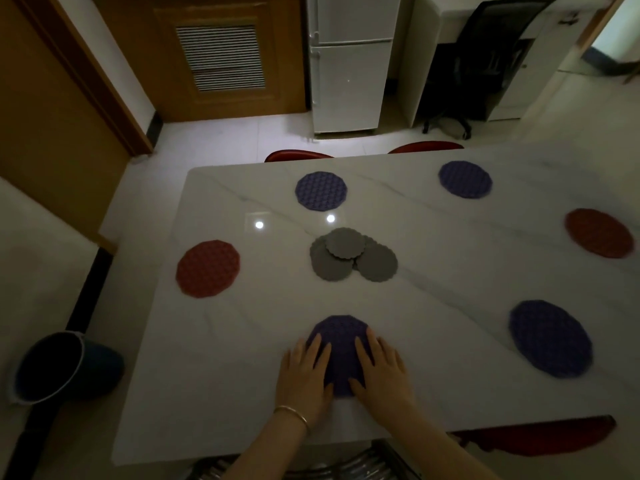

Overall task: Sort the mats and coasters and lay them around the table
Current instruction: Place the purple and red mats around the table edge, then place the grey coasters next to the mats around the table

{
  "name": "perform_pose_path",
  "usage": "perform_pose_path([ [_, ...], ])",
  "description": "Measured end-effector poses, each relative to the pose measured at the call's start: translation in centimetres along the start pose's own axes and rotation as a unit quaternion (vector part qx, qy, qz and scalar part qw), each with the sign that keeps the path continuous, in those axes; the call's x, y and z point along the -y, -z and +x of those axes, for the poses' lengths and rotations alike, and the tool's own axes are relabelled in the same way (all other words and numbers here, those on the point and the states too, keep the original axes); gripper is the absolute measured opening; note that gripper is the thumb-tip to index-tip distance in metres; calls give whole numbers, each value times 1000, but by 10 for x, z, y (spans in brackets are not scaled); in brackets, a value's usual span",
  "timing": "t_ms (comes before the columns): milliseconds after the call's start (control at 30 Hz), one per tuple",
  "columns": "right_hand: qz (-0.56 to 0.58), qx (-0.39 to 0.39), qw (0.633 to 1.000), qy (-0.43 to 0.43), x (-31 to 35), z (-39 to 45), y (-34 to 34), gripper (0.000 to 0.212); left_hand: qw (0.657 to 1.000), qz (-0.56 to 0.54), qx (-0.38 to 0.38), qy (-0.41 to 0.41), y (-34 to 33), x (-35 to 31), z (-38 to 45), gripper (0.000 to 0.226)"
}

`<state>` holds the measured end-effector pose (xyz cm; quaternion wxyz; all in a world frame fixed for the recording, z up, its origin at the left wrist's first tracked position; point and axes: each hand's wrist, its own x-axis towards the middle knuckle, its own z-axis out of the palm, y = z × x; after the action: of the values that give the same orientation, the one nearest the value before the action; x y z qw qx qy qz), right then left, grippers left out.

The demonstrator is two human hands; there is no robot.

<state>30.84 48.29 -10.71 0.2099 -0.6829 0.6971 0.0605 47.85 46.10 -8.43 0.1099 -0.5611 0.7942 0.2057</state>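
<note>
A purple mat [341, 336] lies at the near edge of the white marble table [433, 271]. My left hand [304, 370] and my right hand [382, 368] both rest flat on it with straight fingers, one on each side. Purple mats also lie at the far middle [321, 190], the far right [465, 179] and the near right [550, 337]. A red mat [207, 268] lies at the left end and another red mat [599, 232] at the right. Several grey scalloped coasters [351, 254] overlap in a loose heap at the table's centre.
Red chairs [298, 155] stand at the far side and one red chair [540, 438] at the near right. A dark bucket [59, 367] sits on the floor at the left. A white fridge [349, 64] and a black office chair [485, 64] stand beyond.
</note>
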Motion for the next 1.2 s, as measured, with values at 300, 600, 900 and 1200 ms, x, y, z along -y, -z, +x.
perform_pose_path([
  [300,-17,-18,1000,1,1,10,12,76,999,-26,-25,8,12,0,13,70],
  [600,51,-77,996,-8,-2,55,64,64,987,-124,-100,19,59,-7,64,67],
  [900,70,-84,993,46,-8,151,113,68,888,-397,-216,85,118,-12,108,54],
  [1200,43,-44,985,161,-17,226,125,30,781,-505,-191,314,107,-8,114,62],
])
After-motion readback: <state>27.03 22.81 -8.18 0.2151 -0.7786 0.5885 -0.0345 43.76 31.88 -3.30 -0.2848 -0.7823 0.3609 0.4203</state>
